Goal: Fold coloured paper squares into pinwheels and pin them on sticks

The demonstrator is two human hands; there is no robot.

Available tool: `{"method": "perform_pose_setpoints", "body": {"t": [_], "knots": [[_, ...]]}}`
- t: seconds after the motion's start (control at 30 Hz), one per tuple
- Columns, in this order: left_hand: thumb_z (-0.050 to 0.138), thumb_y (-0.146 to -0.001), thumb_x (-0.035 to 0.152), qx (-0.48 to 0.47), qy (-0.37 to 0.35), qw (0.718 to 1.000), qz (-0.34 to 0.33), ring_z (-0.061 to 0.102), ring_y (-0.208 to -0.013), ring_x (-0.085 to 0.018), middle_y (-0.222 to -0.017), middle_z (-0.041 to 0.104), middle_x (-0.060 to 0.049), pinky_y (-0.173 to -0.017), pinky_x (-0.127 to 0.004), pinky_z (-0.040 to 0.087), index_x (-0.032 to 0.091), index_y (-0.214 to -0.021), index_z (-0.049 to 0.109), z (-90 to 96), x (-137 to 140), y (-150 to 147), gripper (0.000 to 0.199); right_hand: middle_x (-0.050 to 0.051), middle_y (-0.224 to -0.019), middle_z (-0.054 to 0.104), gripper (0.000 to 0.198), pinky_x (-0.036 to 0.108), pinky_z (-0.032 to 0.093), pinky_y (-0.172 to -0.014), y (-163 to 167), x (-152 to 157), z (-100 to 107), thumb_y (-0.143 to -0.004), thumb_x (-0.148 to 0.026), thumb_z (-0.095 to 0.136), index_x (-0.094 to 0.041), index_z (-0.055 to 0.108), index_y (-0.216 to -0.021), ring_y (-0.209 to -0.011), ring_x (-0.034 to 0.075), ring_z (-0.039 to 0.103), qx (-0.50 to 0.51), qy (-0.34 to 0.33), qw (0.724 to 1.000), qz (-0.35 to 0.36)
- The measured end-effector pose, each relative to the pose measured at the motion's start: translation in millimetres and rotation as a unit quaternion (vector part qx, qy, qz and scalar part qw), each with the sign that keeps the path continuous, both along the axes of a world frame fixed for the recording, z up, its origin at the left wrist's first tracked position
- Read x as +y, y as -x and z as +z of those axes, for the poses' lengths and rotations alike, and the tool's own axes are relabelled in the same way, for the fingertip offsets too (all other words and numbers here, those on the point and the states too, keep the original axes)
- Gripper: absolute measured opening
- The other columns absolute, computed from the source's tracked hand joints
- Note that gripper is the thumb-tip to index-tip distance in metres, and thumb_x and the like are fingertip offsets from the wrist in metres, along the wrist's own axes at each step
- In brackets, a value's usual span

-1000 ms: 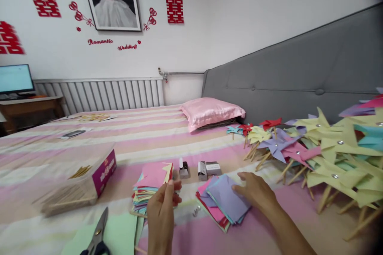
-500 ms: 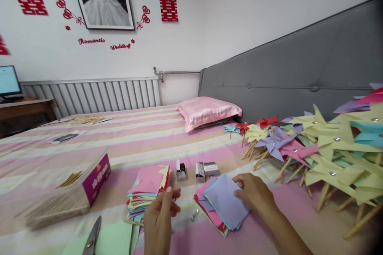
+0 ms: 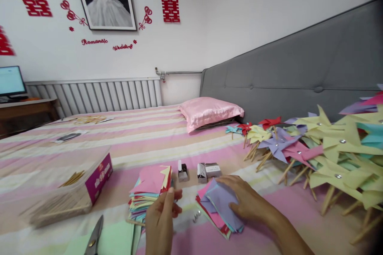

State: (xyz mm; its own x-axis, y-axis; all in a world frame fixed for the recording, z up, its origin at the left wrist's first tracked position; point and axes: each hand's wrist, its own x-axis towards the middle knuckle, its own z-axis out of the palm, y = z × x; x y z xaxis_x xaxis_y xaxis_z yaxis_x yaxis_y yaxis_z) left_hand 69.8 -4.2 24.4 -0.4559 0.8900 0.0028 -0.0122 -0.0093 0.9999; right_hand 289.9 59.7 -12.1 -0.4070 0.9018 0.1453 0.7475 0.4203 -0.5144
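Observation:
My right hand (image 3: pixel 245 199) lies over the right side of a fanned stack of coloured paper squares (image 3: pixel 220 203), fingers at its top edge and thumb on the purple top sheet, gripping it. My left hand (image 3: pixel 163 215) is raised beside a taller stack of cut paper pieces (image 3: pixel 149 181), pink on top. Its thumb and fingers are curled together; whatever they may hold is hidden. Small shiny metal pieces (image 3: pixel 196 216) lie on the striped sheet between the hands. Small open boxes (image 3: pixel 182 171) stand behind the stacks.
Scissors (image 3: pixel 95 237) rest on green paper (image 3: pixel 116 239) at front left. Beside them is a clear tub (image 3: pixel 89 191) of wooden sticks. Many finished paper pinwheels (image 3: pixel 299 153) crowd the right side. A pink pillow (image 3: pixel 211 111) lies near the grey headboard (image 3: pixel 284 63).
My right hand has moved left and farther over the paper stack, covering more of the purple sheet. My left hand keeps nearly the same pose. The camera view has shifted slightly.

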Motion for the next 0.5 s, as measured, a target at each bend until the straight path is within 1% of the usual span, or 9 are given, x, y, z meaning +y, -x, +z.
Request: {"method": "perform_pose_setpoints", "body": {"t": [0.13,0.33,0.5], "knots": [[0.056,-0.065,0.056,0.009,-0.001,1.0,-0.009,0.049,-0.057,-0.017,-0.059,0.062,-0.004,-0.058,-0.031,0.037,0.013,-0.072,0.069,-1.5,0.9,1.9,0.046,0.009,-0.129,0.05,0.07,0.039,0.025,-0.103,0.1,1.4,-3.3,-0.052,-0.011,0.049,-0.016,0.052,-0.122,-0.123,0.025,0.036,-0.018,-0.003,1.0,-0.007],[0.056,-0.065,0.055,0.004,-0.006,1.0,-0.012,0.049,-0.056,-0.016,-0.066,0.064,-0.006,-0.056,-0.029,0.036,0.013,-0.073,0.069,-1.7,0.3,3.6,0.045,0.01,-0.127,0.052,0.064,0.037,0.026,-0.101,1.5,0.6,-2.3,-0.055,-0.014,0.052,-0.016,0.054,-0.119,-0.118,0.025,0.041,-0.029,-0.007,0.999,-0.034],[0.056,-0.065,0.055,0.008,-0.011,1.0,0.0,0.049,-0.055,-0.017,-0.061,0.063,-0.005,-0.055,-0.029,0.037,0.013,-0.07,0.069,0.5,-1.5,1.2,0.044,0.01,-0.124,0.051,0.061,0.036,0.027,-0.099,0.6,1.1,-1.9,-0.055,-0.016,0.057,-0.019,0.056,-0.116,-0.114,0.025,0.043,-0.023,-0.015,0.998,-0.051]]}}
